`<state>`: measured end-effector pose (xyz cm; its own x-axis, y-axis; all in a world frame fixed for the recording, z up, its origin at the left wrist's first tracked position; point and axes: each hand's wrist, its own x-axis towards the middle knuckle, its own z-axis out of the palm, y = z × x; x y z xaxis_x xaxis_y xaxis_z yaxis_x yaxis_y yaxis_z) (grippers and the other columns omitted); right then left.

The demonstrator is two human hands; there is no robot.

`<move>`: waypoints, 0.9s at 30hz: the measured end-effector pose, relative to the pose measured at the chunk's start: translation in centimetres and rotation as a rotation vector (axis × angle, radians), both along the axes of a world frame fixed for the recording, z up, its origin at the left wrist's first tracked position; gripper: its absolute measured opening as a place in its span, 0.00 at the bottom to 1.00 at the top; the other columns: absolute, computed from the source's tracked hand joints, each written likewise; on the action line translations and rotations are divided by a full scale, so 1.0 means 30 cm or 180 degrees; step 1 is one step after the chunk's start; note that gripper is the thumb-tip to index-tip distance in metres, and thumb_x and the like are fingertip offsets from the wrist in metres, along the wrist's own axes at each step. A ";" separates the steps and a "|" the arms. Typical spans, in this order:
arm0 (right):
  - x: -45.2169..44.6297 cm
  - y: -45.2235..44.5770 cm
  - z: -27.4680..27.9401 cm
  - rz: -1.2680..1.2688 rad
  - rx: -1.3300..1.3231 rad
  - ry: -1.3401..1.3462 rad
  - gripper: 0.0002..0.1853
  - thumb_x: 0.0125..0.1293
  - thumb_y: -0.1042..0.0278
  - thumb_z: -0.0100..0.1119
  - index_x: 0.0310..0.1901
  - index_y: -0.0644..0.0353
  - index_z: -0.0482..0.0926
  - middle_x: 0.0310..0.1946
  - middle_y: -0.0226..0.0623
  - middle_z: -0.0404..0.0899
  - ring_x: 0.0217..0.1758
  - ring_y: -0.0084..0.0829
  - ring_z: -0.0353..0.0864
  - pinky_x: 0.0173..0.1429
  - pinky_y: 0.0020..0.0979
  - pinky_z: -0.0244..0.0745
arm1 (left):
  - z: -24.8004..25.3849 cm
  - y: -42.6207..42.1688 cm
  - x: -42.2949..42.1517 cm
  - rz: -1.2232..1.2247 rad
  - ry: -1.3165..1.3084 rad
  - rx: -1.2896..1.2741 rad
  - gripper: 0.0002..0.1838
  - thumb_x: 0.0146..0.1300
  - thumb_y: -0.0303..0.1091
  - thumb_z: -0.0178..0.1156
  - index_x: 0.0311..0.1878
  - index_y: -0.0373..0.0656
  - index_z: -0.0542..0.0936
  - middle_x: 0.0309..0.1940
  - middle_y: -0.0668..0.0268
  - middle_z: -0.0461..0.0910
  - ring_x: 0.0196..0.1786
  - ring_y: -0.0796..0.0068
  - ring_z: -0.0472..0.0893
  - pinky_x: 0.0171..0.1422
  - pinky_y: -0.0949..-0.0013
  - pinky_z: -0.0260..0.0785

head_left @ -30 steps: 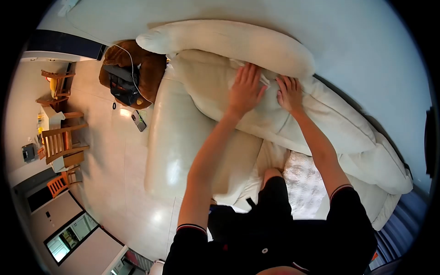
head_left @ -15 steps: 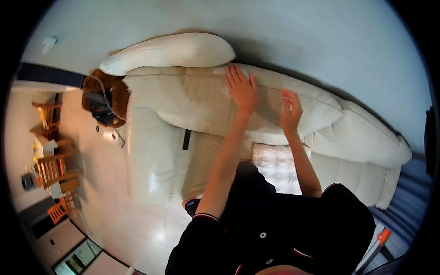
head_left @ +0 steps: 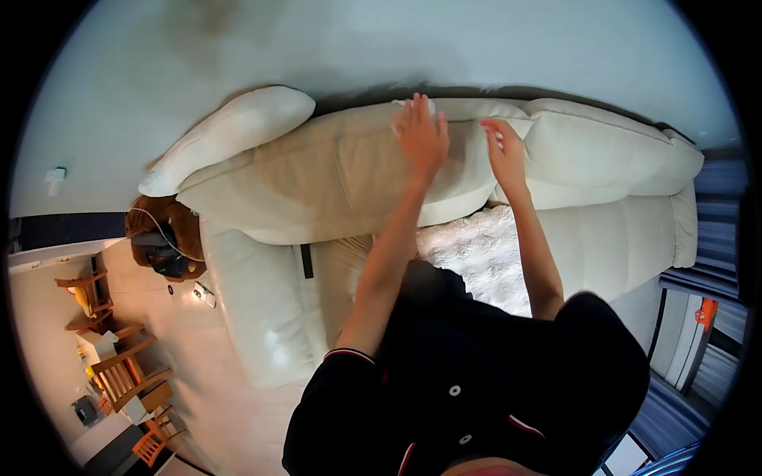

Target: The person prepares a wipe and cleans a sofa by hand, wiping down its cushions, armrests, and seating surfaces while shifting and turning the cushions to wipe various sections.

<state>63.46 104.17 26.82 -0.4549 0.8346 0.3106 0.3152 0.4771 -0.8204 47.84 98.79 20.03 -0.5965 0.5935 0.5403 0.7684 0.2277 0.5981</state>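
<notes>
My left hand point(head_left: 422, 144) lies flat on the top of the backrest of the cream sofa point(head_left: 270, 194), fingers stretched forward. It presses a white cloth point(head_left: 398, 117), which shows at the edges of the fingers and is mostly covered. To its right, my right hand point(head_left: 506, 157) is raised in front of the backrest with curled fingers. A whitish bit seems to show between its thumb and fingers, too small to name. A pale fluffy cushion point(head_left: 480, 250) lies on the seat below, between my forearms.
A white pillow point(head_left: 238, 131) leans on the left end of the backrest, against the wall point(head_left: 508, 47). A dark strip-like object point(head_left: 307, 261) lies on the seat. Brown furniture with a dark bag point(head_left: 165, 252) stands at the left, wooden chairs point(head_left: 123, 385) farther off. Blue curtains point(head_left: 718, 210) hang right.
My left hand has slid with the cloth toward the backrest's upper rear edge. My right hand has stayed beside it, curled. The view has shifted, bringing more of the sofa's right side into sight.
</notes>
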 end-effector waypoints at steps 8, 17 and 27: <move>-0.551 -0.043 -0.267 0.0034 0.1753 -0.1924 0.31 0.75 0.44 0.43 0.60 0.67 0.76 0.61 0.50 0.77 0.66 0.53 0.73 0.71 0.60 0.60 | -0.094 -0.936 -0.181 0.0306 -0.0716 -0.0854 0.22 0.72 0.33 0.54 0.66 0.37 0.73 0.68 0.50 0.71 0.71 0.48 0.68 0.76 0.51 0.59; -0.479 -0.015 -0.314 0.0242 0.2032 -0.1847 0.33 0.76 0.41 0.43 0.67 0.63 0.72 0.65 0.45 0.75 0.71 0.48 0.68 0.76 0.59 0.52 | -0.412 -1.565 -0.082 0.2087 -0.1771 -0.1434 0.22 0.77 0.39 0.50 0.64 0.32 0.73 0.63 0.46 0.74 0.67 0.48 0.72 0.72 0.54 0.62; 0.122 0.419 -0.258 0.0427 0.2191 -0.1548 0.18 0.74 0.57 0.51 0.58 0.56 0.78 0.57 0.35 0.80 0.59 0.40 0.78 0.64 0.44 0.71 | -0.471 -1.297 -0.064 0.1000 -0.2159 -0.0895 0.20 0.78 0.40 0.50 0.62 0.35 0.76 0.58 0.50 0.78 0.62 0.55 0.77 0.67 0.60 0.68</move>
<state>67.11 116.75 19.09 -0.7507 0.4609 0.4734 0.4623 0.8783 -0.1220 45.91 59.87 5.90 -0.9035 0.4032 -0.1454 0.1324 0.5850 0.8001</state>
